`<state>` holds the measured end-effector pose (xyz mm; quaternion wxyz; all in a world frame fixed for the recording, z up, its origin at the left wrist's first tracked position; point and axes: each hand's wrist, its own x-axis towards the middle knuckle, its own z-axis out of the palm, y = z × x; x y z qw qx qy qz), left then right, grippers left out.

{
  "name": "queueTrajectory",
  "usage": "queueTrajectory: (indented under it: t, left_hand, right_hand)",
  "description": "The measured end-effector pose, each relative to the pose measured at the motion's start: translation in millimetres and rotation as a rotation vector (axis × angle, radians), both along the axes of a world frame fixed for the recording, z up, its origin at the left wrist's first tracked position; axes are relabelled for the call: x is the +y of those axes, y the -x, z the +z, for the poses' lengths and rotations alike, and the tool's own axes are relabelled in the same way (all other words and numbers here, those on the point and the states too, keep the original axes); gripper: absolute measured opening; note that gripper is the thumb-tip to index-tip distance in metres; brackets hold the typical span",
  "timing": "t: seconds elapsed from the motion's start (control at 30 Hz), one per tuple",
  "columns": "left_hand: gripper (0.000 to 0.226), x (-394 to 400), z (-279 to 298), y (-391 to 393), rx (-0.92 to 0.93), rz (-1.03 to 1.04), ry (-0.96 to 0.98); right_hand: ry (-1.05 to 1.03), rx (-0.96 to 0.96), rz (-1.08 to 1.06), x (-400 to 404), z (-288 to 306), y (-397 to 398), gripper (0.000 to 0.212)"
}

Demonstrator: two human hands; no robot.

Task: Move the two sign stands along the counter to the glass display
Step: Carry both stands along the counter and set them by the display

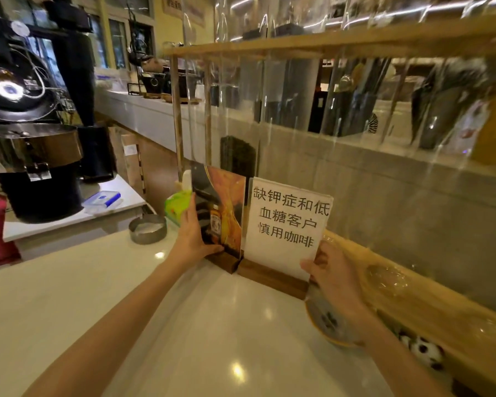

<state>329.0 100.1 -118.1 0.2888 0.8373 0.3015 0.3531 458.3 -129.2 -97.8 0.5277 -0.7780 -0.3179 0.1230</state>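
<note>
Two sign stands stand side by side on the pale counter, right in front of the wood-framed glass display. The left sign stand has an orange picture with a bottle, set in a dark wooden base. My left hand grips its left edge. The right sign stand carries a white sheet with black Chinese text in a wooden base. My right hand holds its lower right corner. The two bases nearly touch.
A round metal ring and a green packet lie left of the stands. A patterned bowl sits under my right forearm, with small football figures behind it. A coffee roaster stands at the far left.
</note>
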Motion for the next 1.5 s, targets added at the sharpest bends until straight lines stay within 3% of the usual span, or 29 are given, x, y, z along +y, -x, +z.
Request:
queueTrajectory:
  t: [0.17,0.4,0.73,0.93,1.1,1.27,1.5]
  left_hand:
    - [0.127,-5,-2,-17,0.008,-0.018,0.004]
    - [0.122,-12,-3,-29,0.130,0.045,-0.049]
    - [0.096,-24,-6,-48,0.101,-0.037,-0.057]
    - [0.090,-30,-8,-52,0.037,-0.048,-0.025]
    - [0.090,-35,-14,-52,0.062,-0.049,0.018]
    - [0.093,-35,-19,-45,0.121,-0.104,0.074]
    - [0.041,-37,-11,-44,0.318,-0.050,-0.002]
  right_hand:
    - [0.004,-0.096,-0.067,-6,-3,3,0.026]
    - [0.044,-0.174,-0.153,-5,-9,5,0.024]
    - [0.062,-0.156,-0.174,-4,-8,1,0.017]
    - [0.059,-0.176,-0.170,-3,-10,-1,0.021]
    - [0.062,-0.140,-0.092,-5,-1,-3,0.040]
    - [-0.095,-0.105,-0.036,-1,45,-8,0.038]
    - [-0.053,-0.464,0.120,31,125,-22,0.038]
